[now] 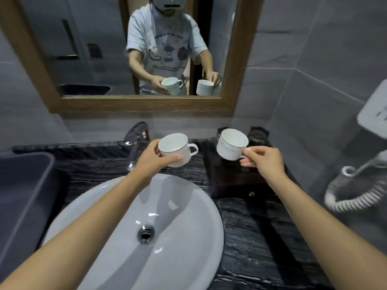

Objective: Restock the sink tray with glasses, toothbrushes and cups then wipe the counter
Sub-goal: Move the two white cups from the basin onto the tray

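The left hand (149,159) grips a white cup (175,149) by its body above the sink (188,216). The right hand (265,162) pinches the second cup (231,144) by its handle (mostly hidden) over the dark tray (236,183), whose contents are unclear.

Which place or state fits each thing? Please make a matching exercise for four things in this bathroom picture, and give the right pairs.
Things:
1. left cup
2. right cup
3. sink
4. dark tray

Places or states:
A. on the counter, to the right of the basin
B. gripped around its body by the left hand
C. white, with a drain in the middle
D. pinched by its handle in the right hand

Pairs: 1-B, 2-D, 3-C, 4-A
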`<state>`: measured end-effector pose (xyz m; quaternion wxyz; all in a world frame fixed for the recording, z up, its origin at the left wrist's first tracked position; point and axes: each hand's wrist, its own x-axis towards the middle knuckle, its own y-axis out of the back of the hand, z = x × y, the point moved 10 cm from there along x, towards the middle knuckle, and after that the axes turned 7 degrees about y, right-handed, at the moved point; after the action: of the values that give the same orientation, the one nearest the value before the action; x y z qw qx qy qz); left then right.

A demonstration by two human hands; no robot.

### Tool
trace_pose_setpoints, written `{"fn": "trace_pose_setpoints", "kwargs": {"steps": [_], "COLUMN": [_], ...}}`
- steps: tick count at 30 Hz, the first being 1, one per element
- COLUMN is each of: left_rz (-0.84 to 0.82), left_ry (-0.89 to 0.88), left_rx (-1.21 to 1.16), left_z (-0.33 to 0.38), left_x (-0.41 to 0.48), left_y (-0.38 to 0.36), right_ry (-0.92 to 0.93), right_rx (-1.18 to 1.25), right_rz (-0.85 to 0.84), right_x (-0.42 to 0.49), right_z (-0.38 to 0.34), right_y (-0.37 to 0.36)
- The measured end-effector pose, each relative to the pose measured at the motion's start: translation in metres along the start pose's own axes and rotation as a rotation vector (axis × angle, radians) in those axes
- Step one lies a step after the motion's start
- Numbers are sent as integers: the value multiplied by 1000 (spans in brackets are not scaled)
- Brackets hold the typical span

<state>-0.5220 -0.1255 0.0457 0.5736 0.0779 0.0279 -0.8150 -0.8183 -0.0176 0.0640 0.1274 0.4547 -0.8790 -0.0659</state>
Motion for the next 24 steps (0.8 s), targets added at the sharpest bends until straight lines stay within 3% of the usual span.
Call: {"fn": "trace_pose_setpoints", "kwargs": {"steps": [11,24], "left_rz": [-16,-6], "left_ry": [91,59], "left_rx": [110,246], "left_z": [-62,-78], "left_x": [38,72], "left_y": [-115,-162], "right_ry": [-43,24], "right_rx": [-61,-235], "right_rz": [113,161], "right_x": [27,45], "right_z": [116,136], "right_y": [64,84]}}
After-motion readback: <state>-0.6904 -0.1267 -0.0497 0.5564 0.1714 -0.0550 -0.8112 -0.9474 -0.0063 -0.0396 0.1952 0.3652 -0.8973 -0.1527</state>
